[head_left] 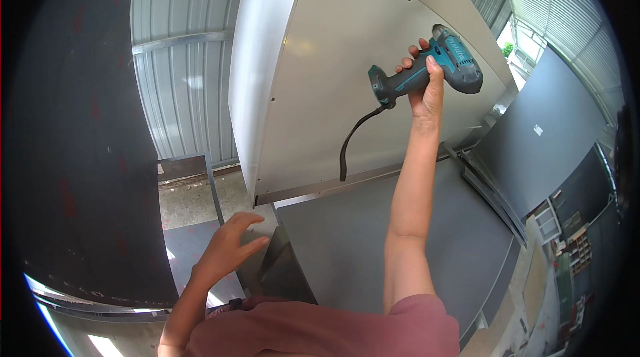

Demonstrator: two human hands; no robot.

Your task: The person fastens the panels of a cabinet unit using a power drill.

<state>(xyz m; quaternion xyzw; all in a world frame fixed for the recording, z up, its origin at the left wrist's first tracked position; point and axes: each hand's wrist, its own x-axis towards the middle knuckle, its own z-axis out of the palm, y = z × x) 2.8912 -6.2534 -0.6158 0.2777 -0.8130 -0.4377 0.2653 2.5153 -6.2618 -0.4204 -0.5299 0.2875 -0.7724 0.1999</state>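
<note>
View down from a person's head, wide fisheye. The R hand (431, 87) was wrapped round the handle of a power driver (460, 64), raised at arm's length in front of a big off-white panel (320, 110). The L hand (233, 240) held nothing: thumb & fingers spread in a wide curve, near the panel's lower L corner.

Progress, approx.: the panel was up, w/ small dark spots (273, 99) near its edges, holes or screw heads, too tiny to tell which. So what was done vs. left couldn't be counted. The driver's nose wasn't on any spot, so prob. no driving was going on at that instant.

The driver: teal & black, pistol-shaped, stubby rounded body, vent slots on the side. Nose aimed up & a bit L; handle ran down-L to a wide foot. No bit could be made out at the tip. A black cord (353, 132) hung from the foot in a loose curve, its lower end in front of the panel.

Bkgd: flat grey sheet (360, 237) below, tall dark sheet (80, 157) far L, ribbed metal wall (187, 90) btwn dark sheet & panel.
</note>
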